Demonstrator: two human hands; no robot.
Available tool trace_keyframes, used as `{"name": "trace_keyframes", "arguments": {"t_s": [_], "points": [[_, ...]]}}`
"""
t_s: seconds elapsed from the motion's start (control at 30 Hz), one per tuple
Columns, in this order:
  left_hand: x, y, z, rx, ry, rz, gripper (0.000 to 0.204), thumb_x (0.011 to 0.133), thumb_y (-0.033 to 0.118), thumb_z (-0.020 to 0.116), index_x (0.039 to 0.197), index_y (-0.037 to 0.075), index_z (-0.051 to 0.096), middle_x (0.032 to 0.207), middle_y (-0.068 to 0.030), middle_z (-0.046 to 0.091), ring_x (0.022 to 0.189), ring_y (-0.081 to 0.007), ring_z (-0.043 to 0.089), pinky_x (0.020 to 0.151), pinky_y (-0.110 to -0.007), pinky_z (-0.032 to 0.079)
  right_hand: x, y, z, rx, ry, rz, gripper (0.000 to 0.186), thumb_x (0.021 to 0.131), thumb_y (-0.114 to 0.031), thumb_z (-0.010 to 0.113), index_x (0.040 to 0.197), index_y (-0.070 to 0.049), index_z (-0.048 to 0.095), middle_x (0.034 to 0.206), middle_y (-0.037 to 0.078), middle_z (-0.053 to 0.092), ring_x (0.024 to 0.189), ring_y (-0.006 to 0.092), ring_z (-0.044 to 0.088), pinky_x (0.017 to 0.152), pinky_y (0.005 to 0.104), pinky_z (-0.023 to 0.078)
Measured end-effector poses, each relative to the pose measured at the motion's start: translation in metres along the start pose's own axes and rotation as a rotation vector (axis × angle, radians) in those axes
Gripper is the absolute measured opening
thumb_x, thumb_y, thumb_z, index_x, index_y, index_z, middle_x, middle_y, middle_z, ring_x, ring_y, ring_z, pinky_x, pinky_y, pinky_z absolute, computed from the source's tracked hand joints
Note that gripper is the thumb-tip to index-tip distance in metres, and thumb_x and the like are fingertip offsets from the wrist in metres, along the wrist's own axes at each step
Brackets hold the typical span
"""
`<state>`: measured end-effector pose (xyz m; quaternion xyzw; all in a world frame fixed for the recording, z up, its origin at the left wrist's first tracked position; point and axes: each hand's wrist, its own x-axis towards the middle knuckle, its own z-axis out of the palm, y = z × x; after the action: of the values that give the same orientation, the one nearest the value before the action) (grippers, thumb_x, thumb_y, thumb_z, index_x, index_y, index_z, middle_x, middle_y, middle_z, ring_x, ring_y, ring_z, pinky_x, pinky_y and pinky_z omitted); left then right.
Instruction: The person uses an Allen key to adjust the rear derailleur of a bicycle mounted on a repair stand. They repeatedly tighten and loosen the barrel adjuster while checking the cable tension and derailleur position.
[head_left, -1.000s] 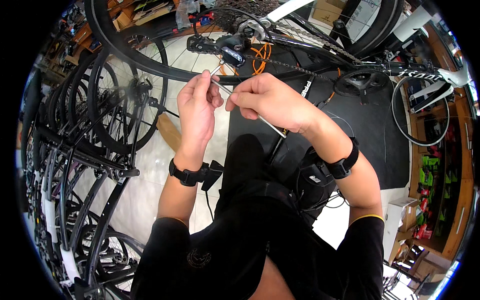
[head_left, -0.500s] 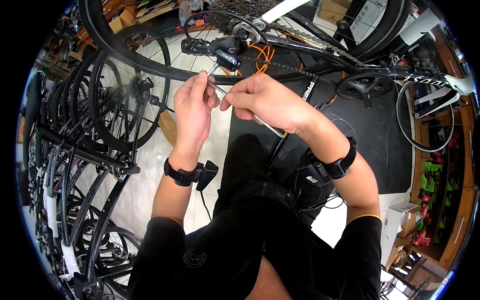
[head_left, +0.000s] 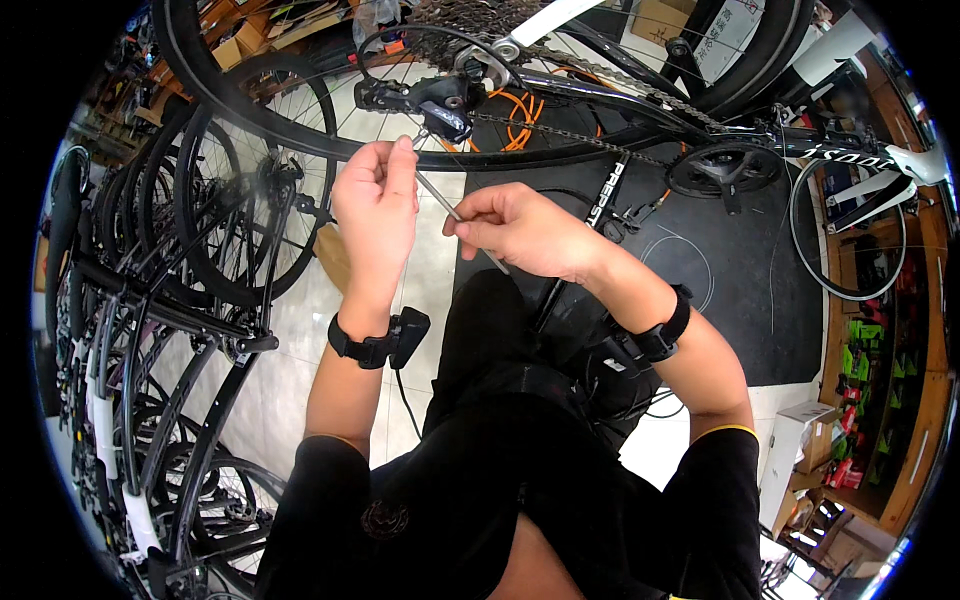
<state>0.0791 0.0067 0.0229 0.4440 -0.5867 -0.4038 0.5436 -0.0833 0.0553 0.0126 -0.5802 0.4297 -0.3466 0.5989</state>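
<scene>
Raised closer to the rear derailleur, my left hand and right hand pinch the cable housing; next, feeding its end in needs steady aim.

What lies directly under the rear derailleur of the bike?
Under the rear derailleur: coiled orange cable housing, tiled floor and both hands on a thin metal rod. The right hand covers the rod's lower part.
</scene>
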Motion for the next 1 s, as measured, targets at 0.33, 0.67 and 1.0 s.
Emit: {"name": "trace_keyframes", "arguments": {"t_s": [0.33,0.67,1.0], "points": [[0.003,-0.014,0.001,-0.084,-0.018,-0.004,0.026,0.095,0.024,0.058,0.084,0.000,0.060,0.059,0.0038,0.050,0.050,-0.0028,0.043,0.045,-0.019,0.033,0.000,0.010,0.006,-0.221,0.194,-0.083,0.016,0.089,-0.004,0.055,0.097,0.005,0.064,0.076,0.006,0.064,0.072,0.0094,0.058,0.068,0.0255,0.047],[0.007,-0.028,-0.005,-0.077,-0.211,0.035,0.016,0.091,0.014,0.063,0.099,0.001,0.060,0.075,0.0003,0.057,0.066,-0.0045,0.051,0.059,-0.020,0.042,0.010,0.023,0.001,-0.302,0.278,-0.165,0.016,0.089,-0.007,0.056,0.097,0.005,0.063,0.076,0.007,0.065,0.070,0.0104,0.058,0.064,0.0274,0.048],[0.006,-0.039,-0.011,0.131,-0.445,0.238,0.031,0.080,-0.004,0.068,0.106,0.001,0.051,0.101,-0.0055,0.058,0.093,-0.0148,0.059,0.084,-0.028,0.048,0.000,-0.004,0.007,-0.689,0.644,-0.414,0.015,0.084,-0.011,0.059,0.081,0.003,0.063,0.077,0.019,0.066,0.078,0.0360,0.064,0.071,0.0422,0.051]]}}
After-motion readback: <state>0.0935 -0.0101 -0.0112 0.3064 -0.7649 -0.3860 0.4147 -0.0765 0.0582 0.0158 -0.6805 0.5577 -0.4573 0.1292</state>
